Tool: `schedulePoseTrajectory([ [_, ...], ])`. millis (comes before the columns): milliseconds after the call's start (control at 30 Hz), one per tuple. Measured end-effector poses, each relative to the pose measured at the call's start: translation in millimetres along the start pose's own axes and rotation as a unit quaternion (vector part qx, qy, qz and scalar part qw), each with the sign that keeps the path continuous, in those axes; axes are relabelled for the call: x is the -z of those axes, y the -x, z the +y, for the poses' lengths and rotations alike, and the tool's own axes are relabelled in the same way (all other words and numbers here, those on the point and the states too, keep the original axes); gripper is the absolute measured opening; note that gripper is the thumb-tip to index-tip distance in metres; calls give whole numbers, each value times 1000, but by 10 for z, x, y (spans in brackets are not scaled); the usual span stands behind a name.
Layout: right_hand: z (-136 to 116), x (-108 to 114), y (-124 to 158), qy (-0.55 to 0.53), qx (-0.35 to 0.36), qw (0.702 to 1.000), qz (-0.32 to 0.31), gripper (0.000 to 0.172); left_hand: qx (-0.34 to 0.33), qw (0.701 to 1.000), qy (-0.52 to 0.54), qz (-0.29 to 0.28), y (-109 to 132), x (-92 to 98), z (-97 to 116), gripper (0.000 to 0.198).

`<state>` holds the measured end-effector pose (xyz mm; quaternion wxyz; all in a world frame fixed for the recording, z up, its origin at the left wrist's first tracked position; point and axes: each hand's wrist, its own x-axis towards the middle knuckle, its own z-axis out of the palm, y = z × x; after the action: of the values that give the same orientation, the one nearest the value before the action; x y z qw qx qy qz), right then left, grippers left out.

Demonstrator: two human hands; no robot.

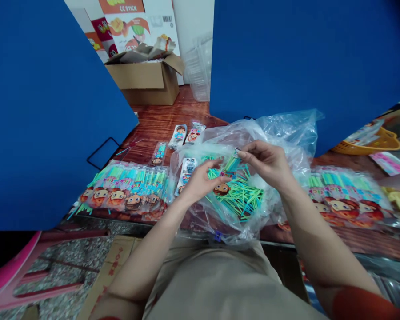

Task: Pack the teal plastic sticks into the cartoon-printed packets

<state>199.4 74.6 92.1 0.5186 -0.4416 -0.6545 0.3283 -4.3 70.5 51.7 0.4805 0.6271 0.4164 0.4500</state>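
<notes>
Between my hands is a small clear printed packet (232, 163) with green sticks in it. My right hand (268, 163) pinches its upper end between thumb and fingers. My left hand (205, 181) grips its lower left side. Below it, a large clear plastic bag (216, 135) lies open, holding a heap of loose green and blue plastic sticks (243, 198). A white printed packet (187, 171) lies beside my left wrist, at the bag's left side.
Filled stick packets lie in rows at left (130, 189) and right (346, 195). Blue panels (46, 111) hang on both sides. Behind stand an open cardboard box (143, 80) and clear plastic trays (200, 66). A yellow basket (370, 142) is at right.
</notes>
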Motion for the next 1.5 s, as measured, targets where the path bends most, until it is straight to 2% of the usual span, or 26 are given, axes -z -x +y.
schedulePoseTrajectory([
  [67,-7,-31,8,-18,-12,1000,-8,34,58,995,69,-52,51,-64,-45,30],
  [133,7,-52,20,-34,-20,999,-15,33,96,984,136,-66,106,-121,-75,31],
  [233,52,-63,53,-24,-21,998,-47,33,117,978,167,-45,180,-168,-90,33],
  [400,96,-59,108,18,-13,993,-114,33,129,984,124,-20,263,-166,-124,35],
  [500,98,-77,140,22,-7,994,-109,32,139,982,126,-5,294,-166,-123,35],
  [567,98,-117,175,-16,-13,996,-90,39,148,978,145,11,311,-174,-102,36],
  [700,112,-263,282,-101,-62,988,-103,71,174,970,167,40,344,-185,-59,41],
  [833,143,-411,377,-133,-97,985,-56,77,195,965,172,43,378,-167,-67,41],
  [1033,156,-484,429,-126,-106,985,-45,71,221,957,184,38,447,-136,-81,41],
  [1200,168,-486,423,-138,-123,982,-49,67,191,962,191,29,519,-137,-55,37],
  [1367,157,-494,406,-179,-172,969,-6,39,203,962,178,39,570,-103,-78,39],
  [1500,152,-475,380,-202,-222,954,15,30,201,967,154,34,592,-80,-111,38],
])
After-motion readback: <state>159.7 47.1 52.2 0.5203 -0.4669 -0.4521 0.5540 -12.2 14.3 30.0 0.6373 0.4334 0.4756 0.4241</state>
